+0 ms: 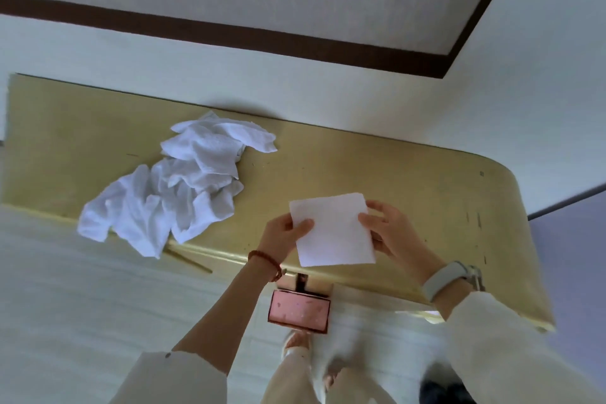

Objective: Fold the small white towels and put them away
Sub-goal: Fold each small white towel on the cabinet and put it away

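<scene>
Head view: both hands hold 1 small white towel [333, 229] spread flat just above the near edge of the yellow tabletop [360, 161]. The left hand [285, 236] pinches its left edge, thumb on top and fingers curled beneath; the right hand [390, 226] pinches the right edge the same way. The towel looks like a smooth, roughly square panel, so the fold appears to be under way, though I cannot tell how many layers it has. A heap of unfolded white towels [170, 187] lies to the left, spilling over the near edge. Below the table, a pink box [299, 311] sits open-side up, likely the put-away spot. The next move probably calls for bringing 1 edge across to the other, keeping corners matched, then lowering the towel into the box.
</scene>
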A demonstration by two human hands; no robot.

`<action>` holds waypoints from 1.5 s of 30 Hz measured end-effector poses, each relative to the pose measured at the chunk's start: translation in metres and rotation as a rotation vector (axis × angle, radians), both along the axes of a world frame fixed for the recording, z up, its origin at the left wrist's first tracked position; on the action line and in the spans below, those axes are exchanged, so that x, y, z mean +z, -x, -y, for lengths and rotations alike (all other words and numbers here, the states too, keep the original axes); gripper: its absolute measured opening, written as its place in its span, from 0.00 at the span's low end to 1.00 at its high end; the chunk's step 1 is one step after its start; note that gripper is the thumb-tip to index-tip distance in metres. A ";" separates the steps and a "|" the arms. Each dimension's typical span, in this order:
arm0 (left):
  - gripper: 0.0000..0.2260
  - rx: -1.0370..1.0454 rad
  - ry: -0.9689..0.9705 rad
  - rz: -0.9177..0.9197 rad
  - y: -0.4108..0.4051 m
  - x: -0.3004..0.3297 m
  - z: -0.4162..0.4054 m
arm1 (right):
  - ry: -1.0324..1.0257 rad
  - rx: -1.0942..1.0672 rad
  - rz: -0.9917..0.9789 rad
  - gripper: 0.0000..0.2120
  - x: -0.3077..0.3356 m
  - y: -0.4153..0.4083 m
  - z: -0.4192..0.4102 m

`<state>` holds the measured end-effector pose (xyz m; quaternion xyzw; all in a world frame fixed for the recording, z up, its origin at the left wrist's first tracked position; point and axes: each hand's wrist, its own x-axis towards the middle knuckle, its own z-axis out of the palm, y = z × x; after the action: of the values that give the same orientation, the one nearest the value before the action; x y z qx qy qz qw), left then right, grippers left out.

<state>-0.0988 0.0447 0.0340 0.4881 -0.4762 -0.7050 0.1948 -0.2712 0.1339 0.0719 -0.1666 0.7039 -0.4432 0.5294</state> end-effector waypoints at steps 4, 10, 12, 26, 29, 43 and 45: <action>0.12 0.038 0.279 0.213 -0.048 0.012 -0.040 | -0.033 0.082 0.224 0.13 -0.005 -0.036 -0.013; 0.14 0.289 0.437 0.626 -0.135 0.024 -0.117 | 0.070 0.424 -0.210 0.04 -0.010 -0.120 -0.029; 0.16 0.418 0.515 0.728 -0.168 0.034 -0.137 | 0.229 0.542 -0.365 0.03 -0.003 -0.161 -0.035; 0.09 1.003 0.530 1.063 -0.534 0.089 -0.311 | 0.684 1.182 -0.602 0.10 0.047 -0.584 -0.119; 0.09 1.112 0.460 1.120 -0.638 0.094 -0.374 | 0.742 1.323 -0.582 0.09 0.050 -0.699 -0.167; 0.10 1.541 0.091 1.124 -0.992 0.068 -0.528 | 0.988 1.764 -0.493 0.09 0.033 -1.114 -0.276; 0.11 1.584 0.031 1.042 -1.054 0.060 -0.525 | 0.976 1.793 -0.452 0.08 0.023 -1.178 -0.273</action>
<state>0.9556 0.5699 0.0936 0.9199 -0.0428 -0.0548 0.3860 0.9064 0.4072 0.0951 -0.9025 0.1496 -0.0826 0.3954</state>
